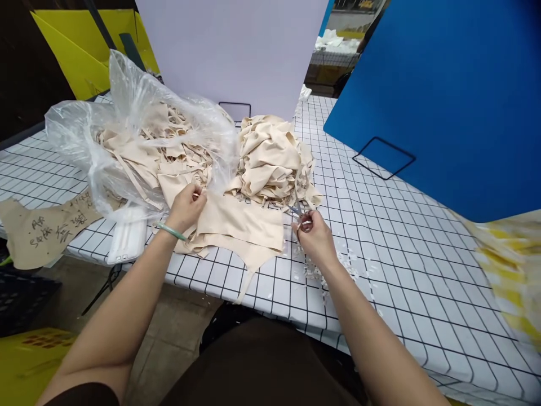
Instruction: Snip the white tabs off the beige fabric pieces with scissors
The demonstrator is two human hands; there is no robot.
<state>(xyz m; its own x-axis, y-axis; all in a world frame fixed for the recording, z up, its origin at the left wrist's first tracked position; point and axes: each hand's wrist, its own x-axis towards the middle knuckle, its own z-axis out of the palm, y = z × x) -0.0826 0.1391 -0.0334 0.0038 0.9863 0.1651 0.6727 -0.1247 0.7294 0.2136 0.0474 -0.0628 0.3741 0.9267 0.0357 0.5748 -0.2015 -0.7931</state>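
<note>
While my left hand point(186, 207) pinches the upper left edge of the cream fabric piece point(240, 220) between thumb and fingertips, the cloth lies spread on the checked tablecloth point(406, 248) between my wrists, its narrow strap point(247, 283) trailing towards me. My right hand point(318, 235) has its fingers curled through the handles of the scissors point(298, 206), though I cannot tell whether the blades are parted. Snipping cleanly calls, I judge, for gentle tension and tips well clear of the heap point(268, 155) behind.
</note>
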